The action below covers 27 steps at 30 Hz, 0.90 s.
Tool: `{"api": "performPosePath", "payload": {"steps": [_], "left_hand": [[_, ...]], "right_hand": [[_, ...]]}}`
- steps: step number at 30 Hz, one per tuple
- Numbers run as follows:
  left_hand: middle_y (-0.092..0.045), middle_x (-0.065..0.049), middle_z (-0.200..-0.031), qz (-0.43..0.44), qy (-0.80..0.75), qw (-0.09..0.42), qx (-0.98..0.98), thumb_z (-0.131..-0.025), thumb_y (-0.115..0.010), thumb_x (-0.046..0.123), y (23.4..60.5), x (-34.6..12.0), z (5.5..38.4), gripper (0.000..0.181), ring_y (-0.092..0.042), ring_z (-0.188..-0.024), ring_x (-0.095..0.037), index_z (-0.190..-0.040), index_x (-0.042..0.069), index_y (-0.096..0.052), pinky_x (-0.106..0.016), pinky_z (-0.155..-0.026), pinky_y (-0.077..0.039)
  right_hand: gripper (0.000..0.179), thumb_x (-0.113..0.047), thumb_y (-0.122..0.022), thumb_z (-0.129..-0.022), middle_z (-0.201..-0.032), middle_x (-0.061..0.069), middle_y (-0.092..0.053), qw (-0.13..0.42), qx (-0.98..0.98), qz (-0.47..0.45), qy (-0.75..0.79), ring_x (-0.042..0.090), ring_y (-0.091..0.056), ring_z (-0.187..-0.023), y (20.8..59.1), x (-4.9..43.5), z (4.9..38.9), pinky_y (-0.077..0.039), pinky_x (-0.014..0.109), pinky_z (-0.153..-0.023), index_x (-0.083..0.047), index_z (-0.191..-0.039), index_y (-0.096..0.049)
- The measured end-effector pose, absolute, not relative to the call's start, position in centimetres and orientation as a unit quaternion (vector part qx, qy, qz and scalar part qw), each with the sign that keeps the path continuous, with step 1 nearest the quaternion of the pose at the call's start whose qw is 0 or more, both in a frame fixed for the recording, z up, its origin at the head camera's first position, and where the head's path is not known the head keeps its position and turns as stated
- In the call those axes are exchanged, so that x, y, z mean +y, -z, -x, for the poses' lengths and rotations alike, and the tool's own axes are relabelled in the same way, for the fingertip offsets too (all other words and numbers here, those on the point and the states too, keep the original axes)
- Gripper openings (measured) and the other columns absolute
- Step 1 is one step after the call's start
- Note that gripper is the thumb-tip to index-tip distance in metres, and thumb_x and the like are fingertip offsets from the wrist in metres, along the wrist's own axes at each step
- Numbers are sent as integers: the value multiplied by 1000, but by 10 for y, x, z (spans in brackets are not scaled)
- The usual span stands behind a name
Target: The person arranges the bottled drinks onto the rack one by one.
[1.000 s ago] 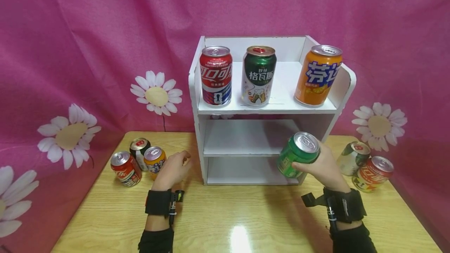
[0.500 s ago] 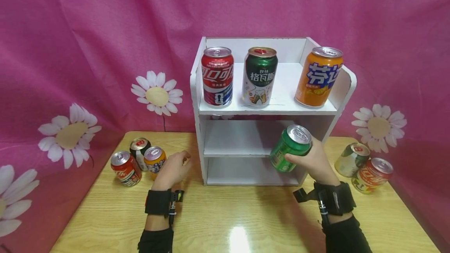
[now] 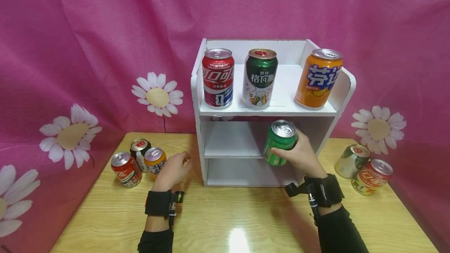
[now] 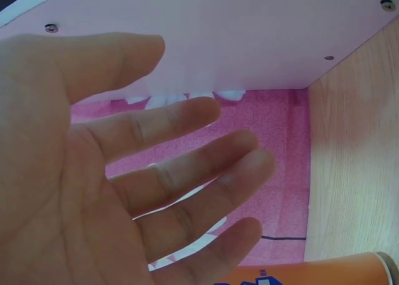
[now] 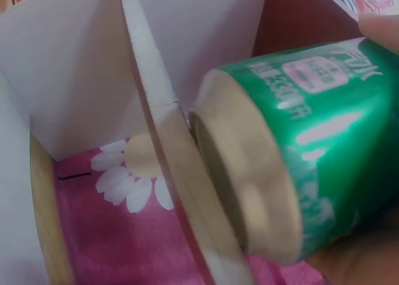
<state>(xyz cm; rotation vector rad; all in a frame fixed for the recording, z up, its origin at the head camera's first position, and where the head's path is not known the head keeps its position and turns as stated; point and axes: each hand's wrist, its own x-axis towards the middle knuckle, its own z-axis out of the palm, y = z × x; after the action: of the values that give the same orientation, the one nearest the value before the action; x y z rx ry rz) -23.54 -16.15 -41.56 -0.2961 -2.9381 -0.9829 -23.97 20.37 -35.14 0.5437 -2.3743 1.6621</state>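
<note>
A green soda can (image 3: 279,143) is in my right hand (image 3: 304,155), thumb on its near side and the other fingers behind it, mostly hidden. The can tilts slightly in front of the middle shelf (image 3: 232,139) of a white rack. In the right wrist view the bottom of the can (image 5: 255,173) is beside the shelf's front edge (image 5: 181,154). My left hand (image 3: 174,171) hovers over the table at the rack's left side, near an orange can (image 3: 154,161). In the left wrist view the fingers (image 4: 206,198) are loosely extended, holding nothing.
On the top shelf stand a red cola can (image 3: 218,77), a green-and-white can (image 3: 260,79) and an orange can (image 3: 318,79). A red can (image 3: 125,170) and a dark can (image 3: 140,152) stand at left; a pale can (image 3: 351,161) and a red-yellow can (image 3: 372,177) at right.
My right hand has carried the green can left and slightly up, from the rack's lower right to the front of the middle shelf. The left hand has stayed in place.
</note>
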Motion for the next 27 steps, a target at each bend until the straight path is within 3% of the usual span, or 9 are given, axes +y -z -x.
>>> {"api": "performPosePath", "payload": {"steps": [12,22,27], "left_hand": [[-61,-20,-112,91,316,14,-944,-95,-54,17,415,-162,234,31,-57,-105,-35,-119,-1,-58,-48,-86,-47],[-60,-20,-112,94,311,13,-946,-95,-53,19,415,-163,236,31,-56,-106,-36,-119,-1,-58,-48,-86,-46],[-61,-20,-111,97,308,17,-946,-95,-53,18,416,-164,236,30,-57,-104,-35,-117,-1,-58,-48,-84,-47]], "right_hand": [[78,-10,-74,-79,-126,23,-47,57,-809,-160,-563,34,-50,-111,351,196,253,-40,47,-97,1,-139,-26],[76,-10,-75,-79,-126,20,-47,32,-805,-160,-571,30,-50,-108,354,193,255,-42,39,-94,-1,-138,-26],[79,-10,-76,-79,-128,21,-44,17,-804,-153,-574,32,-49,-110,356,190,257,-41,43,-96,0,-139,-25]]}}
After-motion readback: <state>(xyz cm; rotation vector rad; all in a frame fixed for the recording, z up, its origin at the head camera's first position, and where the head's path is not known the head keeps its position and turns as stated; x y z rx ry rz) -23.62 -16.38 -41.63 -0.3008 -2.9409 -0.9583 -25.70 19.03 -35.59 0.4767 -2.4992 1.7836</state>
